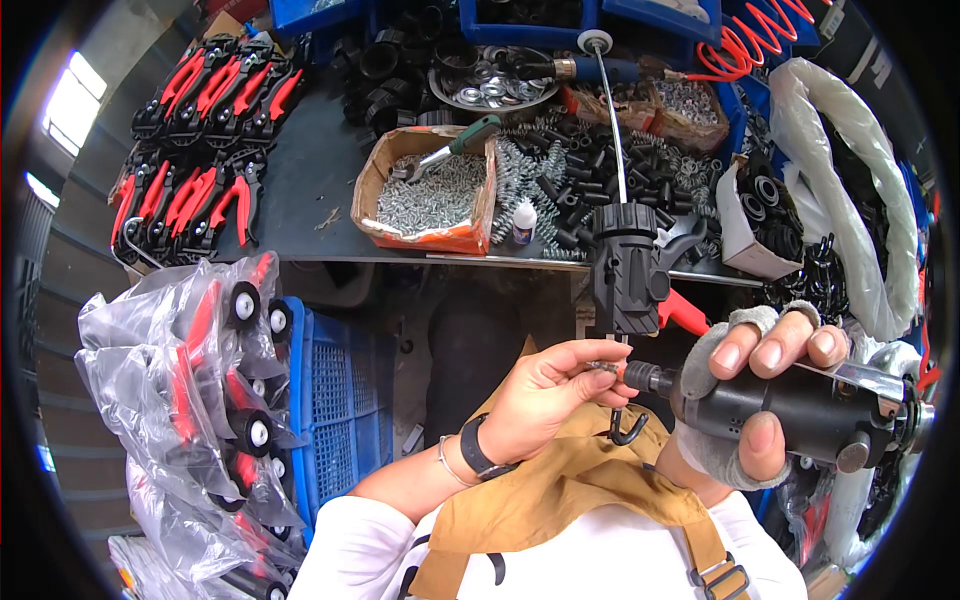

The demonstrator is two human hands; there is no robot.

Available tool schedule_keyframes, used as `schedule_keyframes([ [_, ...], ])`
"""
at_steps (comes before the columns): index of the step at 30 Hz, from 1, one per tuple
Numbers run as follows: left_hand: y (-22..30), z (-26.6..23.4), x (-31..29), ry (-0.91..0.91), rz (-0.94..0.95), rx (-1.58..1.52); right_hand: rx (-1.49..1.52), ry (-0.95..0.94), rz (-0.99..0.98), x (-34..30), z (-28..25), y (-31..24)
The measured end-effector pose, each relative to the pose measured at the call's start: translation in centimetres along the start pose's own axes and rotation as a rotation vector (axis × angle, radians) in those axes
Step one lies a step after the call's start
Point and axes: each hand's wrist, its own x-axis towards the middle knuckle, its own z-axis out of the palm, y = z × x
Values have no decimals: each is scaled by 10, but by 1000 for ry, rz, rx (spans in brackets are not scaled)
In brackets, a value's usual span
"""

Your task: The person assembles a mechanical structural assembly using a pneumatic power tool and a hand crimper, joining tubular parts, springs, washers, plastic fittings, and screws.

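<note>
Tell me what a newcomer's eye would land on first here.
At centre, the left hand pinches a small metal part against the tip of a black power driver gripped by the right hand. Behind, on the dark bench, sits an open cardboard box of screws; rows of red-handled tools fill the upper left.

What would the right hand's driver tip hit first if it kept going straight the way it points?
The right hand aims the black power driver leftward; its bit nearly meets the small screw pinched in the left hand's fingertips. Depth is unclear.
</note>
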Motion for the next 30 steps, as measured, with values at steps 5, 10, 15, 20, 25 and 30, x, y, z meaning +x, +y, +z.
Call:
schedule_keyframes([
  [5, 2, 4, 3, -9, 32, -84, -11, -1, -56, 6, -4, 8],
  [10, 11, -41, 8, 194, 77, 117, 44, -35, -309, 48, -15, 26],
  [15, 8, -46, 41, 216, 191, 52, -197, 12, -349, 80, -22, 52],
  [20, 4, -37, 52, 165, 133, 73, -294, 48, -209, 79, -24, 72],
  [25, -4, -38, 57, 182, 184, 84, -160, -31, -239, 78, -38, 84],
  [30, 0, -35, 54, 248, 318, 270, -201, 64, -268, 74, -30, 72],
])
